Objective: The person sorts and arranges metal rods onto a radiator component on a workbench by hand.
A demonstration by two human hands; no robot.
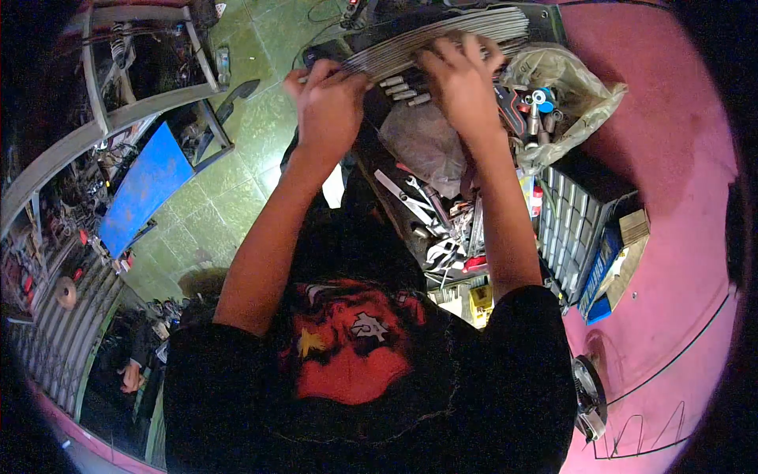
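At the top of the view lies a fanned bundle of thin grey rods [482, 28], long and slightly curved by the lens. My left hand [328, 107] is closed at the left end of the bundle, with its fingertips partly hidden. Farther right, my right hand [462, 83] has its fingers bent over the lower edge of the rods. Just below the rods, between my hands, several metal sockets [404, 91] lie in a row. A crumpled translucent plastic bag [422, 142] rests under my right wrist.
An open plastic bag [592, 107] with tools stands to the right, above a grey drawer cabinet [564, 225]. Wrenches [407, 197] and pliers crowd the bench before me. At left are a metal rack [95, 75] and blue panel [146, 189]. Another person's hand [132, 378] shows lower left.
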